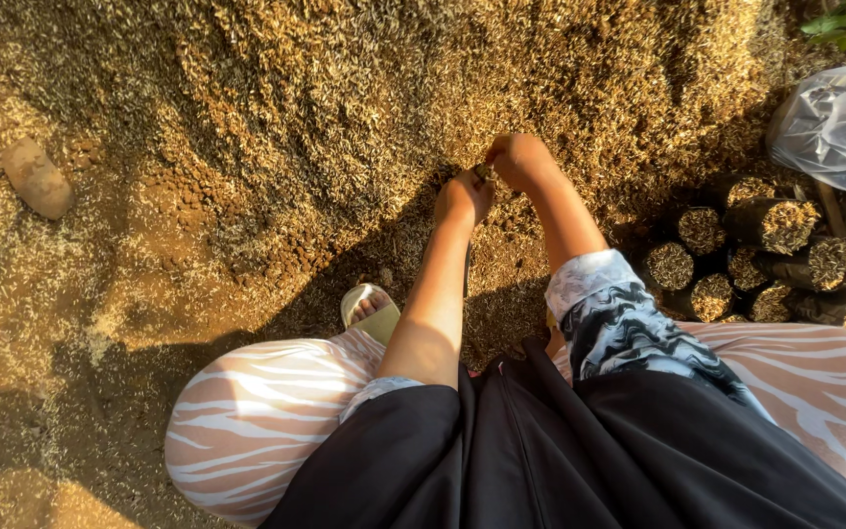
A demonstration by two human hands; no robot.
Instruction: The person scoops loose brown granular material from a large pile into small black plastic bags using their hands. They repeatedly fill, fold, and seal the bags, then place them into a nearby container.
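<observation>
Down in the head view, both arms reach forward to a broad heap of golden-brown dry husks (pixel 345 108) that covers the ground. The left hand (pixel 462 199) is curled into a loose fist at the foot of the heap, its fingers pressed together around a small clump of husk material (pixel 485 172). The right hand (pixel 519 160) sits just beside it, touching the same clump, fingers bunched and pinching it from the other side. To the right, near the right forearm, lies a stack of dark cylindrical bags packed with husks (pixel 766 260), their open ends facing the camera. Above them rests a crumpled clear plastic bag (pixel 834 127). Far to the left, well apart from the hands, a wooden tool with a rounded head (pixel 31 176) lies on the ground. A pale sandal on a foot (pixel 371 312) shows beside the left forearm, next to striped pink-and-white trousers (pixel 247 411).
</observation>
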